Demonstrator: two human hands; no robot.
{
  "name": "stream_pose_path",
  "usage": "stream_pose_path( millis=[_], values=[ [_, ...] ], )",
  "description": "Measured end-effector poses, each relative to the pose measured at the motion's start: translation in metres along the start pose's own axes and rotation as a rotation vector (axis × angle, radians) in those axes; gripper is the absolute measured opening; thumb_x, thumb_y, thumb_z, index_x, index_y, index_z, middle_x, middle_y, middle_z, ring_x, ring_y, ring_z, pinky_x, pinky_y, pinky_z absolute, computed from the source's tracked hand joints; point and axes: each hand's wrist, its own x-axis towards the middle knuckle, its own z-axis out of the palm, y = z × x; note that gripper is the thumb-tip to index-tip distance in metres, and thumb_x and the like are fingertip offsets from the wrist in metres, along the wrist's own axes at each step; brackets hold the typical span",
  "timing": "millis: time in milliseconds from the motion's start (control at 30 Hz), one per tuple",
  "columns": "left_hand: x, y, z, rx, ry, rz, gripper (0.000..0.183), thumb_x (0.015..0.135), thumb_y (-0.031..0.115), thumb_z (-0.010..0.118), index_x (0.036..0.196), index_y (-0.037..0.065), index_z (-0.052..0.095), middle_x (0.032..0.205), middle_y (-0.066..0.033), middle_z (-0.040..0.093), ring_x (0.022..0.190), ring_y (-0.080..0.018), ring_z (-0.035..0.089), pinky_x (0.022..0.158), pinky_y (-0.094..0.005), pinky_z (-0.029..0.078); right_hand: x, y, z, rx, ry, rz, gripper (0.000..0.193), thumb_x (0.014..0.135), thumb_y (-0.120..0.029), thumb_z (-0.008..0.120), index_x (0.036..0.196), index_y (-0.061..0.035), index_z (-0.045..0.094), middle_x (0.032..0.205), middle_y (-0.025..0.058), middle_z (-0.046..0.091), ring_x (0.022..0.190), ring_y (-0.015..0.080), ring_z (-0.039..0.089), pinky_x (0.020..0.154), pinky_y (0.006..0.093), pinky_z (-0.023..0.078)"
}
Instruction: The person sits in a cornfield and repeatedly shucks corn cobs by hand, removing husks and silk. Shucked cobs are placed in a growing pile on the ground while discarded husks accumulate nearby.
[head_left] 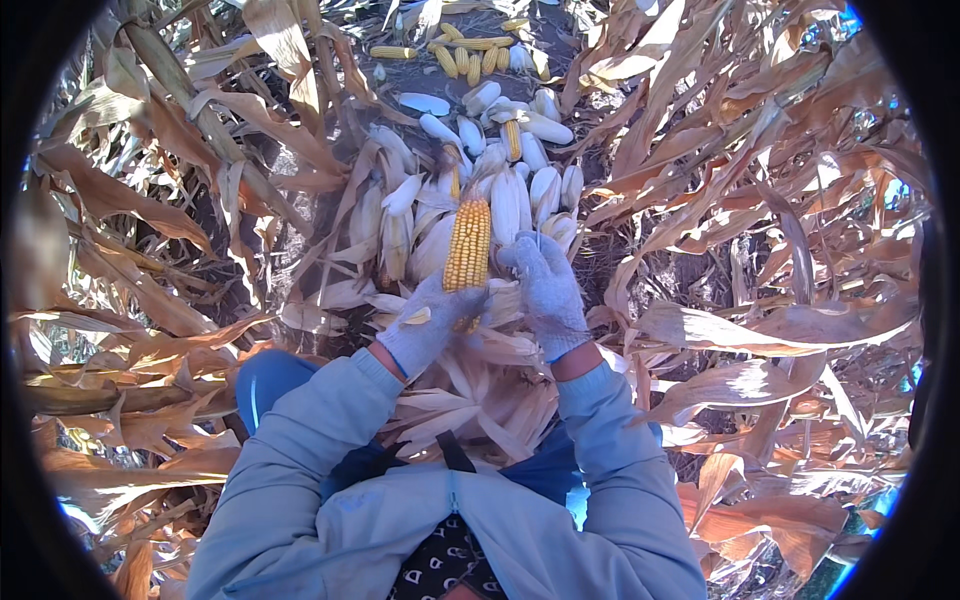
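Note:
My left hand [428, 322], in a pale knit glove, is closed around the lower end of a bare yellow corn ear [468, 245]. The ear stands nearly upright, its kernels showing. A scrap of husk lies against the back of that glove. Just right of the ear is my right hand [548, 292], gloved the same way, its fingers curled together and apart from the cob. What those fingers hold, if anything, is too small to make out. Beyond both hands lies a pile of corn ears in pale husks [507, 200]. Loose peeled husks [470, 405] cover the ground below my wrists.
Husked yellow ears [475, 62] lie in a heap on the soil farther off. Dry corn stalks and curling leaves crowd in on the left [150, 190] and the right [740, 230]. My bent blue-clad knee [270, 380] shows at the left.

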Motion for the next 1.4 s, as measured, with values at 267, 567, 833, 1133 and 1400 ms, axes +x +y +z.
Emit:
stream_pose_path(
  millis=[267,567,833,1133,1400],
  values=[
    [0.009,-0.028,-0.023,0.745,0.045,0.335,0.076,0.087,0.022,0.081,0.146,0.002,0.037,0.120,-0.0141,0.065,0.106,-0.0228,0.068,0.091,-0.0369,0.057,-0.015,0.013,0.024,0.019,-0.259,0.238,0.045,0.099,-0.020,0.072,0.133,0.0047,0.058,0.124,0.0102,0.067,0.111,0.0181,0.065,0.098,0.0334,0.053],
    [-0.025,0.037,-0.005,0.752,-0.147,0.367,0.037,0.100,0.010,0.065,0.136,0.002,0.057,0.102,-0.0030,0.064,0.082,-0.0076,0.060,0.073,-0.0253,0.052,-0.004,0.032,0.011,0.701,0.000,0.827,0.057,0.094,-0.052,0.069,0.129,-0.0078,0.062,0.120,0.0168,0.067,0.110,0.0366,0.064,0.102,0.0539,0.051],
    [-0.029,0.082,-0.004,0.421,0.140,0.355,0.030,0.100,0.011,0.065,0.130,0.005,0.062,0.087,-0.0024,0.065,0.064,-0.0048,0.055,0.054,-0.0197,0.043,-0.034,0.156,0.024,0.597,0.108,0.979,0.039,0.102,-0.036,0.065,0.130,-0.0085,0.062,0.113,0.0106,0.071,0.096,0.0264,0.069,0.080,0.0406,0.058],
    [-0.027,0.075,-0.023,0.379,0.149,0.361,0.031,0.099,0.010,0.065,0.129,0.003,0.062,0.087,-0.0029,0.065,0.062,-0.0062,0.056,0.053,-0.0208,0.044,0.045,-0.057,0.032,0.289,-0.008,-0.203,0.039,0.109,-0.030,0.055,0.140,-0.0062,0.060,0.101,0.0058,0.075,0.056,0.0017,0.040,0.052,0.0199,0.035],
    [-0.036,0.100,-0.019,0.364,0.282,0.471,0.028,0.102,0.010,0.062,0.129,0.006,0.063,0.084,-0.0008,0.065,0.065,-0.0060,0.057,0.055,-0.0208,0.047,0.034,0.069,0.007,-1.254,-0.297,0.084,0.069,0.093,-0.046,0.071,0.143,-0.0028,0.054,0.113,0.0189,0.075,0.108,0.0343,0.072,0.095,0.0438,0.056]
  ],
)
